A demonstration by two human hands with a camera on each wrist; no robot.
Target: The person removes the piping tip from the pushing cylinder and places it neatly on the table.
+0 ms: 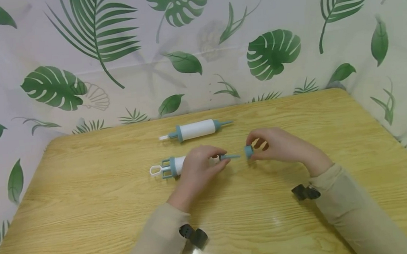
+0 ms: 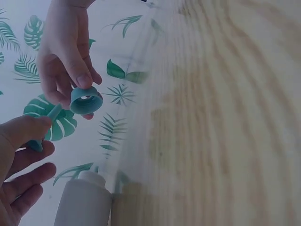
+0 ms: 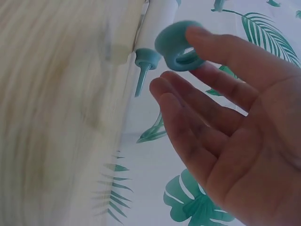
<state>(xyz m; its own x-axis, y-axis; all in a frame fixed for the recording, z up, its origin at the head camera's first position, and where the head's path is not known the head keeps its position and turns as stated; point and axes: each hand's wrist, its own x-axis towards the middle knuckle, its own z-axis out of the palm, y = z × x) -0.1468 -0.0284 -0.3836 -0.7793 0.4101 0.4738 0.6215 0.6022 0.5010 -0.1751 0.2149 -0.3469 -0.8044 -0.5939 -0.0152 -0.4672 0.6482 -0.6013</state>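
Between thumb and fingertips, my left hand (image 1: 199, 165) pinches a slim teal nozzle (image 1: 232, 156) with a flared base, its tip toward the right. A teal ring cap (image 1: 249, 151), hollow through the middle, is pinched by my right hand (image 1: 281, 146) just right of that tip; the two parts are apart. Under my left hand lies a syringe-like tube with a white barrel (image 1: 179, 164), a teal end frame and a white loop handle (image 1: 156, 170). Its bare white neck (image 2: 91, 178) shows in the left wrist view.
Farther back on the wooden table (image 1: 88, 217) lies a similar white tube (image 1: 198, 129) with its teal nozzle (image 3: 143, 70) fitted. A leaf-printed white sheet (image 1: 220, 73) rises behind the table's far edge.
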